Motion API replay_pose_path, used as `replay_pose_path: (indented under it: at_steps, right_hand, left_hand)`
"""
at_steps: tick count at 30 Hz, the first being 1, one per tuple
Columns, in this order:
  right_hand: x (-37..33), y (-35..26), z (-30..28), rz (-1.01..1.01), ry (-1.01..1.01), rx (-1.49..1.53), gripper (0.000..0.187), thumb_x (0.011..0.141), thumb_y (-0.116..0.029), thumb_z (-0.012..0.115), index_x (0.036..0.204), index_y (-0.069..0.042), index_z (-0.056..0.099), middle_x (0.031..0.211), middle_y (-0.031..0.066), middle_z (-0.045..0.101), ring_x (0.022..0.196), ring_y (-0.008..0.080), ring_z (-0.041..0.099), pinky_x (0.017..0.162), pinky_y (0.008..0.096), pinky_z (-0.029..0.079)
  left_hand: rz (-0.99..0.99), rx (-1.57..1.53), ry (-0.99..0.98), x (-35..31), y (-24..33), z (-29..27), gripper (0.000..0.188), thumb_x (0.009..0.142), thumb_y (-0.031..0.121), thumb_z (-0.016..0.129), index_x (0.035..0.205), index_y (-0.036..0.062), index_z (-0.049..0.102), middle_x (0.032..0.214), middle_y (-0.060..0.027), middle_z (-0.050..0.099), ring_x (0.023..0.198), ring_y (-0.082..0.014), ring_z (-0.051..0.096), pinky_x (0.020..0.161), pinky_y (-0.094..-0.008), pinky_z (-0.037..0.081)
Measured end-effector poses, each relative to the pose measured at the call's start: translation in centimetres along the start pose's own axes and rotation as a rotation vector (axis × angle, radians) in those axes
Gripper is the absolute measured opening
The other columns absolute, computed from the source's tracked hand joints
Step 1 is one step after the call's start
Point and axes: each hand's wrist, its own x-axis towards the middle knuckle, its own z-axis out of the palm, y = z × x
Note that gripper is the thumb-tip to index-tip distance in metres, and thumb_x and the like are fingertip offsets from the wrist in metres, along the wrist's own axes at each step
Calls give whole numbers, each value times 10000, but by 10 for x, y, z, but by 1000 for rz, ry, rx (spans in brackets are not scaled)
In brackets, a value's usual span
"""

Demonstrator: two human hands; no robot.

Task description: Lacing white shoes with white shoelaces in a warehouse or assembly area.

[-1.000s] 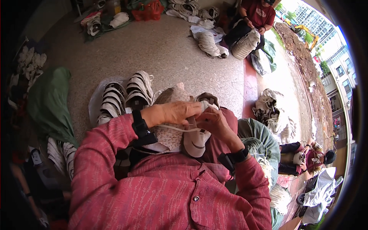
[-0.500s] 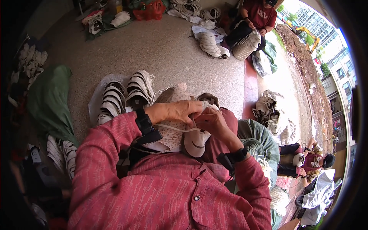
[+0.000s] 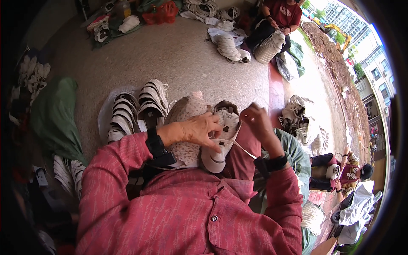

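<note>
A pale sneaker (image 3: 224, 123) with a dark collar lies across my lap, toe toward me. Over its left side my left hand (image 3: 195, 129) reaches with thumb and fingers apart, the thumb near the front of the lacing. My right hand (image 3: 258, 123) is raised just right of the shoe, its fingers curled together; what they hold, if anything, is hidden. A flat white shoelace (image 3: 243, 149) slants from the shoe's front toward my right wrist. Left of the shoe, a flowered cloth (image 3: 185, 146) covers my knee.
Two stacks of nested sneakers (image 3: 151, 102) stand on the floor ahead-left. Green sacks (image 3: 55, 114) flank me on both sides. More shoes (image 3: 299, 121) are heaped at the right. One person (image 3: 282, 17) sits at the far right with shoes, another (image 3: 346, 172) at the right edge.
My right hand has moved away from the shoe, up and to the right. My left hand's fingers have spread, and the shoe's upper and collar are uncovered. The lace now trails rightward.
</note>
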Motion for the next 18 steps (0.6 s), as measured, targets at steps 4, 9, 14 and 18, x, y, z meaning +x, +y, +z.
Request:
replay_pose_path:
  at_steps: [4, 9, 14, 18]
  right_hand:
    - [-22, 26, -28, 559, 50, 595, 132, 931, -157, 606, 923, -27, 628, 1035, 133, 655, 783, 175, 646, 674, 280, 484]
    - [-35, 8, 1, 516, 150, 1883, 168, 1004, -194, 486, 1011, -43, 560, 1059, 121, 656, 896, 202, 655, 810, 331, 532]
    - [-42, 86, -41, 442, 560, 1872, 131, 954, -131, 552, 846, -57, 556, 741, 39, 586, 741, 172, 587, 910, 349, 480]
    - [-115, 225, -106, 529, 869, 1984, 130, 908, -20, 588, 814, -9, 499, 719, 109, 542, 656, 213, 553, 769, 332, 520]
  left_hand:
    - [-136, 17, 54, 5, 4, 19, 268, 807, 352, 717, 842, 94, 652, 959, -81, 524, 982, -266, 494, 862, -380, 430]
    - [-241, -251, -149, 13, -2, -1, 226, 814, 289, 708, 883, 74, 711, 972, -97, 527, 981, -254, 505, 847, -351, 429]
    - [-276, -366, -297, 15, -2, -15, 266, 834, 290, 709, 901, 34, 733, 998, -72, 504, 933, -209, 525, 816, -323, 436]
    - [-437, -503, -400, 24, 4, -18, 276, 831, 306, 721, 889, 36, 736, 1017, -61, 493, 956, -193, 512, 828, -311, 431]
